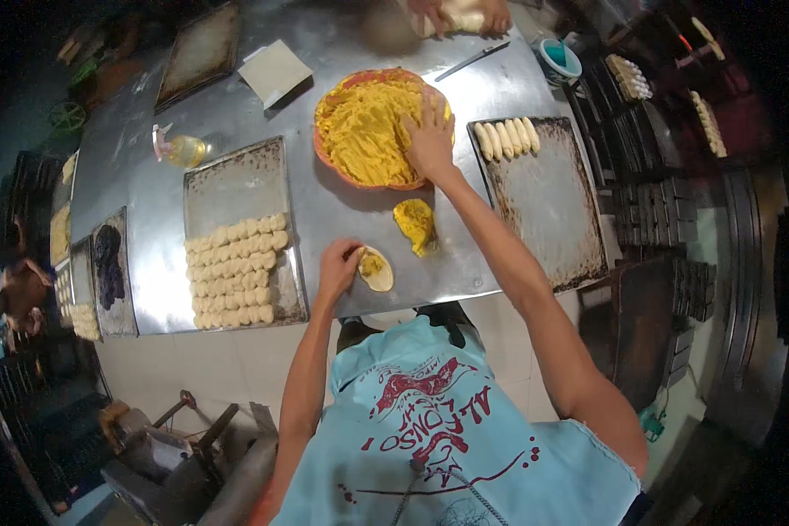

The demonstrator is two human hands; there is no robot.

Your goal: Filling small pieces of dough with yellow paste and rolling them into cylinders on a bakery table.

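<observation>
My left hand point(342, 261) pinches the edge of a flat oval piece of dough point(378, 279) with a little yellow filling on it, at the table's front edge. My right hand point(428, 140) reaches into a wide orange bowl point(326, 150) heaped with yellow paste point(368, 127), fingers stretched out on its right side. A loose lump of the same paste point(414, 223) lies on the steel table between the bowl and my left hand.
Trays of shaped dough point(237, 272) point(543, 219) flank me; a dark-filled tray point(123, 307) is left. A spray bottle point(184, 151), paper point(272, 70), knife point(469, 61) and bucket point(559, 60) are on or beside the table. Other people's hands point(495, 16) work dough opposite; another person point(17, 289) is left.
</observation>
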